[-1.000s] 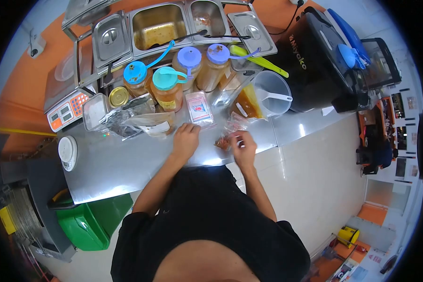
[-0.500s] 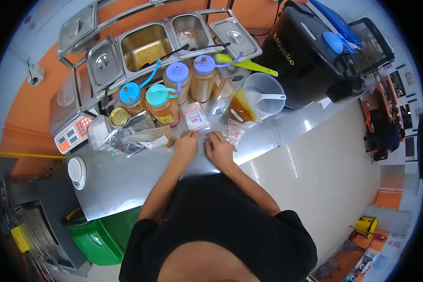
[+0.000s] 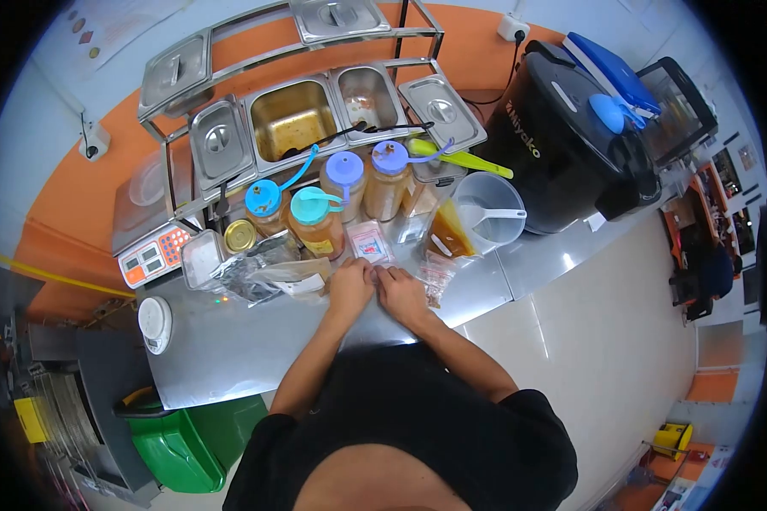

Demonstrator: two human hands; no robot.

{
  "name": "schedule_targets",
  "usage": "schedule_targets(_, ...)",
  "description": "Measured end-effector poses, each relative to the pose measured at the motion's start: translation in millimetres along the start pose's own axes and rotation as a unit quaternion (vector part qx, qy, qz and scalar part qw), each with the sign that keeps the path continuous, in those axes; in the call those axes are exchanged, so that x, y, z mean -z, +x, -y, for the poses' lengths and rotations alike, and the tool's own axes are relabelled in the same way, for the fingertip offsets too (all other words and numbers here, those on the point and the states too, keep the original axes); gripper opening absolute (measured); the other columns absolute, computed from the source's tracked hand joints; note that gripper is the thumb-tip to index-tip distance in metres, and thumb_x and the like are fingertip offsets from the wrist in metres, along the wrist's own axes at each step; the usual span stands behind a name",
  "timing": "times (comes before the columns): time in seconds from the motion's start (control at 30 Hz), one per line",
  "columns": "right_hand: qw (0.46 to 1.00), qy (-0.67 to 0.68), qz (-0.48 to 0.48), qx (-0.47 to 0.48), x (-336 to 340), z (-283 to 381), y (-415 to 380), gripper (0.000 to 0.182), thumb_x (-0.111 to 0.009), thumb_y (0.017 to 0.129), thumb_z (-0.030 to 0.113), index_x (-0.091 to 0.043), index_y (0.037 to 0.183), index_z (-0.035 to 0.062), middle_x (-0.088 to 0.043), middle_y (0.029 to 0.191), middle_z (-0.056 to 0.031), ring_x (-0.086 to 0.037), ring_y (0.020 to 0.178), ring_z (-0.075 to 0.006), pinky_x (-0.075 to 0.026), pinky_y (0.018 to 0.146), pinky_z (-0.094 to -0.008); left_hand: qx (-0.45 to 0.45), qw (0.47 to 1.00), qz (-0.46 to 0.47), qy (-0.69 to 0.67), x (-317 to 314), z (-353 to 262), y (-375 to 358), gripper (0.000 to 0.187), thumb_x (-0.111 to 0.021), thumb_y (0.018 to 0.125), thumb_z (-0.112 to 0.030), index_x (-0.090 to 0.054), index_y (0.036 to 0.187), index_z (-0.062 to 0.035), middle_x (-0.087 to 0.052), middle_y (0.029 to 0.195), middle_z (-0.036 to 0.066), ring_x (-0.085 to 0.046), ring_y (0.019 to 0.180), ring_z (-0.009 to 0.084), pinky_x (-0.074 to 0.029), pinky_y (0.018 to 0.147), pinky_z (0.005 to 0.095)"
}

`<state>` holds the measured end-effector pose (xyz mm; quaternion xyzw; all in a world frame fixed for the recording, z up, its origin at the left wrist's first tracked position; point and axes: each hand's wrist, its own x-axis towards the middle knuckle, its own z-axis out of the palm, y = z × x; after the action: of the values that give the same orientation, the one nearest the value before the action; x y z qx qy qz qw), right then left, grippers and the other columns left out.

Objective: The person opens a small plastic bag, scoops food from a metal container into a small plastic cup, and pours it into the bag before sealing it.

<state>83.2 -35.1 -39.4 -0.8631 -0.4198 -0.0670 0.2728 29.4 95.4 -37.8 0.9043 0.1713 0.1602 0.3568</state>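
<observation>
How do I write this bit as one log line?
left hand: at near edge of printed packet; right hand: beside left hand, same edge; clear bag: right of right hand; grip: unclear

The packet (image 3: 371,243) is white with a reddish-pink border and blue-and-red print; the small clear bag (image 3: 435,278) shows reddish brown inside; the slanted pouch (image 3: 448,233) is amber with a yellow edge; the bottle caps are blue (image 3: 262,198), turquoise (image 3: 309,206) and, on two, lavender (image 3: 344,168). The spatula (image 3: 477,164) is lime green; the pot (image 3: 533,128) black with pale lettering; the ladle (image 3: 607,112) light blue; the keypad scale (image 3: 157,255) orange and white; the bin (image 3: 175,451) green; the shirt (image 3: 400,400) plain black; the tabletop (image 3: 230,358) silver-grey.
</observation>
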Motion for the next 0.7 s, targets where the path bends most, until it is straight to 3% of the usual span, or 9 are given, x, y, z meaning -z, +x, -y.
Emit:
schedule_targets(0.07,0.999,-0.033,0.027,-0.008,-3,-1,2,0.015,-0.057,0.084,0.012,-0.066,0.093,0.0055,-0.064,0.084,-0.0112,-0.067,0.076,-0.0286,-0.055,0.061,-0.0393,-0.055,0.995,-0.080,0.031,-1,-7,-1,0.007,-0.062,0.081,-0.007,-0.064,0.084,-0.0017,-0.061,0.083,0.017,-0.063,0.075,0.0370,-0.051,0.068,0.0450)
schedule_targets(0.17,0.995,-0.077,0.067,0.000,3,-1,14,0.015,-0.055,0.084,0.012,-0.065,0.092,0.0050,-0.064,0.081,-0.0108,-0.067,0.071,-0.0270,-0.055,0.057,-0.0379,-0.090,0.988,-0.110,0.060,-4,-8,0,0.006,-0.060,0.082,-0.005,-0.061,0.087,-0.0020,-0.060,0.085,0.015,-0.062,0.078,0.0358,-0.051,0.068,0.0439)
schedule_targets(0.23,0.993,-0.075,0.075,0.059,0,-6,17,0.016,-0.055,0.082,0.011,-0.065,0.092,0.0040,-0.064,0.082,-0.0102,-0.068,0.071,-0.0262,-0.055,0.057,-0.0372,-0.084,0.989,-0.107,0.054,-1,-10,-1,0.007,-0.060,0.081,-0.004,-0.061,0.088,-0.0020,-0.060,0.086,0.015,-0.062,0.079,0.0355,-0.051,0.069,0.0437)
schedule_targets(0.37,0.990,-0.095,0.086,0.063,-3,-4,15,0.015,-0.055,0.081,0.011,-0.064,0.089,0.0038,-0.062,0.083,-0.0094,-0.067,0.070,-0.0263,-0.055,0.058,-0.0371,-0.097,0.989,-0.105,0.049,-3,-5,-7,0.013,-0.061,0.079,-0.004,-0.061,0.092,-0.0018,-0.059,0.090,0.015,-0.062,0.082,0.0351,-0.052,0.071,0.0432)
schedule_targets(0.57,0.999,-0.030,0.011,0.033,0,-7,18,0.009,-0.063,0.080,0.013,-0.064,0.086,0.0065,-0.060,0.089,-0.0107,-0.065,0.068,-0.0283,-0.052,0.055,-0.0423,-0.109,0.987,-0.114,0.036,-3,-6,-6,0.015,-0.060,0.080,-0.002,-0.061,0.095,-0.0019,-0.059,0.091,0.015,-0.061,0.085,0.0345,-0.051,0.072,0.0428)
schedule_targets(0.67,0.998,0.052,-0.011,-0.031,30,-3,22,0.010,-0.062,0.077,0.008,-0.063,0.087,0.0045,-0.058,0.091,-0.0109,-0.065,0.071,-0.0308,-0.053,0.062,-0.0403,-0.102,0.988,-0.109,0.029,-3,0,-6,0.016,-0.059,0.081,-0.001,-0.061,0.097,-0.0018,-0.059,0.093,0.016,-0.060,0.086,0.0353,-0.051,0.073,0.0430)
schedule_targets(0.7,0.994,0.064,-0.083,0.002,41,-3,23,0.010,-0.062,0.076,0.007,-0.061,0.085,0.0033,-0.058,0.091,-0.0110,-0.063,0.072,-0.0312,-0.053,0.065,-0.0385,-0.097,0.989,-0.108,0.028,-3,0,-7,0.016,-0.059,0.081,-0.001,-0.061,0.097,-0.0018,-0.059,0.093,0.016,-0.060,0.086,0.0353,-0.051,0.073,0.0430)
